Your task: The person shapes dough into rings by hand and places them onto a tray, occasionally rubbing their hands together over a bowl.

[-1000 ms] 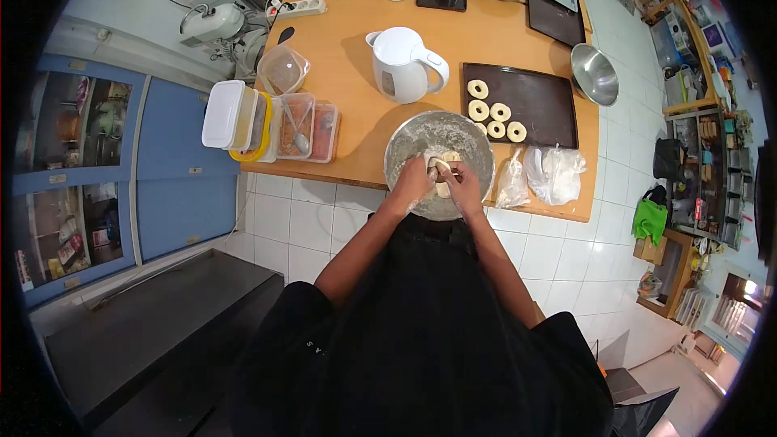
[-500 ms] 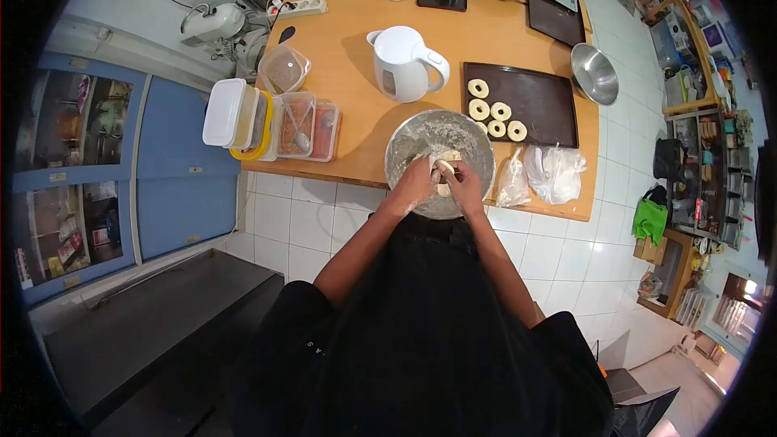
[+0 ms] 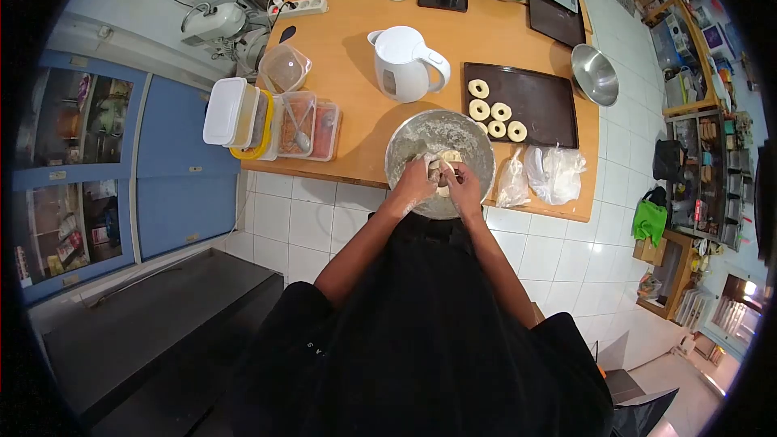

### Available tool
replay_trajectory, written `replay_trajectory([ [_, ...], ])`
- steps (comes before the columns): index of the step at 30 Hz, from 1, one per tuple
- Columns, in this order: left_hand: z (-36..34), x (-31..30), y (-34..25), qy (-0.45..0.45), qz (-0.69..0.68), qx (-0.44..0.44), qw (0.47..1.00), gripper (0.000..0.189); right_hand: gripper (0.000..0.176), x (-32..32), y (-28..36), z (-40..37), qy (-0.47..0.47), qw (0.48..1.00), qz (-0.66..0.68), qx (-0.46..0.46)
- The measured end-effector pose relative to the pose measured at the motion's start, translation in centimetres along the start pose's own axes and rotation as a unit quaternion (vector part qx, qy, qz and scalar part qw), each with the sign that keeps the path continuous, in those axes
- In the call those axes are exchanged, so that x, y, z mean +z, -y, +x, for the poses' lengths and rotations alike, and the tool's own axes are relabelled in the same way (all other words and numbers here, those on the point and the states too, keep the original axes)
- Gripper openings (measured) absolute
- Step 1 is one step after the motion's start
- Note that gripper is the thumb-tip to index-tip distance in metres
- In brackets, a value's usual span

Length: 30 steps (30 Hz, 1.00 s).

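Both hands are over a floury steel bowl [image 3: 441,124] at the table's front edge. My left hand [image 3: 415,184], dusted with flour, has its fingers closed on a pale piece of dough [image 3: 445,168]. From the other side my right hand [image 3: 463,189] pinches the same piece with curled fingers. More dough [image 3: 450,155] lies in the bowl behind and under the fingers, partly hidden. To the right, several dough rings [image 3: 501,112] sit on the left part of a dark baking tray [image 3: 542,101].
A white electric kettle [image 3: 401,65] stands behind the bowl. Plastic bags [image 3: 557,174] lie right of it, near the table edge. Stacked plastic containers [image 3: 295,125] are at the left. An empty steel bowl [image 3: 594,74] rests by the tray's right side.
The fingers of both hands have shifted slightly around the piece of dough. The hands stay over the bowl, and the tray and other things have not moved.
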<state>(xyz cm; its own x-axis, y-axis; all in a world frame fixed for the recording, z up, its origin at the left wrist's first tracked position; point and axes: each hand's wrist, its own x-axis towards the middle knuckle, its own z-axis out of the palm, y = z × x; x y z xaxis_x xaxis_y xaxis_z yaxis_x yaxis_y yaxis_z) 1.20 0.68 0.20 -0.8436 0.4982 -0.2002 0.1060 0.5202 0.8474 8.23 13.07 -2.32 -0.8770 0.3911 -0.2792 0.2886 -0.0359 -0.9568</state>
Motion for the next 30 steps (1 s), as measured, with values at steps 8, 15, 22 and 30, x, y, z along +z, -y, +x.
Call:
replay_trajectory([
  [8,0.1,-0.7,-0.5,0.016,0.013,-0.003,1.0,0.029,0.026,0.1,0.7,-0.3,-0.004,1.0,0.011,0.002],
  [15,0.3,1.1,2.3,0.061,-0.283,-0.199,0.936,0.028,0.027,-0.2,0.3,-0.2,0.0,0.996,0.079,0.03],
  [22,0.3,1.1,2.4,0.023,-0.13,-0.05,0.99,0.026,0.029,-0.3,1.1,-0.6,-0.01,0.995,0.054,0.085],
  [30,0.5,0.9,1.5,0.033,-0.101,0.003,0.994,0.031,0.024,-1.0,0.2,0.6,0.023,0.999,0.03,-0.013],
])
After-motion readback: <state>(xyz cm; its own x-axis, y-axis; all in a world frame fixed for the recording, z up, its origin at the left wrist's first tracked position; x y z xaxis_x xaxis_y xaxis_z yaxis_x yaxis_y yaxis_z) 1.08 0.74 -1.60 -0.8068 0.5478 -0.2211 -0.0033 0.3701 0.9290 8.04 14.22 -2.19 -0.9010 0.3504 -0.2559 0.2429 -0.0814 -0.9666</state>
